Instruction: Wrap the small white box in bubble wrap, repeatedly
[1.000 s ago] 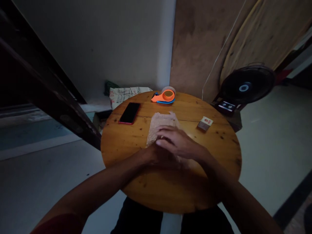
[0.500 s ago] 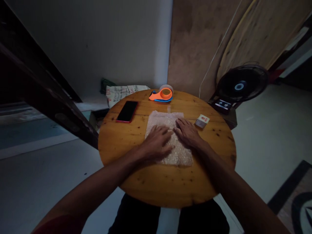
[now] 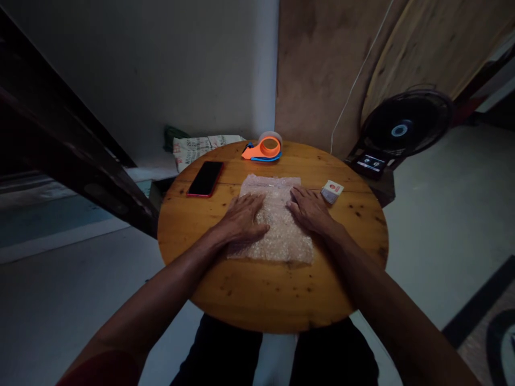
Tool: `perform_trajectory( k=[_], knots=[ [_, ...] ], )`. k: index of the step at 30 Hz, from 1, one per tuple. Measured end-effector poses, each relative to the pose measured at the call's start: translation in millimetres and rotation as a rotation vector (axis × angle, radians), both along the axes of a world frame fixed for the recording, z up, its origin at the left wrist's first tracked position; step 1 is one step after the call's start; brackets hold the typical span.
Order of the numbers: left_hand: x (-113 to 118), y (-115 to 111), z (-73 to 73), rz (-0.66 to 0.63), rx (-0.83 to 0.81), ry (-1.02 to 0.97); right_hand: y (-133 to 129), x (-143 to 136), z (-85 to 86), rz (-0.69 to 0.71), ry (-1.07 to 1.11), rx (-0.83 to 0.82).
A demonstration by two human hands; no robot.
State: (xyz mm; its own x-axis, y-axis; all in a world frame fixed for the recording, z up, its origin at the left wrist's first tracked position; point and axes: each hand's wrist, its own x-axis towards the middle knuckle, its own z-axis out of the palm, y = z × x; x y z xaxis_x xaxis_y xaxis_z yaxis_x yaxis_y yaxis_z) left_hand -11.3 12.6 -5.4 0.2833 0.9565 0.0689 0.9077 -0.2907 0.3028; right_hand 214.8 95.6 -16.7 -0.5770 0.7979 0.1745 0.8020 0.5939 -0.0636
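Note:
A sheet of clear bubble wrap (image 3: 281,230) lies flat in front of me on the round wooden table (image 3: 257,300). My left hand (image 3: 244,217) rests on its left side, fingers stretched out and thumb apart. On the upper right edge of the wrap lies my right hand (image 3: 309,208), palm down with the fingers spread. Neither hand grips anything. Just right of my right hand stands a small white box (image 3: 332,191) with a red mark.
An orange and blue tape dispenser (image 3: 263,149) sits at the table's far edge. A phone with a red rim (image 3: 205,179) lies at the left. Beyond the table are a black fan (image 3: 404,128) at the right and a printed white sack (image 3: 197,150) at the back left.
My left hand has slid left across the bubble wrap and its fingers lie flatter. A strip at the wrap's far edge no longer sticks out. My right hand stays nearly in place.

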Motion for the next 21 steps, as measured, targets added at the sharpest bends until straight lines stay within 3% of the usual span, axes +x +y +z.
perform_trajectory(
  k=[16,21],
  knots=[
    [-18.0,11.7,-4.6,0.095,0.027,0.053,4.8,5.1,-1.7,-0.030,-0.022,0.016],
    [-13.5,10.3,-6.6,0.108,0.071,0.065,5.8,5.3,-3.4,-0.027,-0.008,0.032]
  ],
)
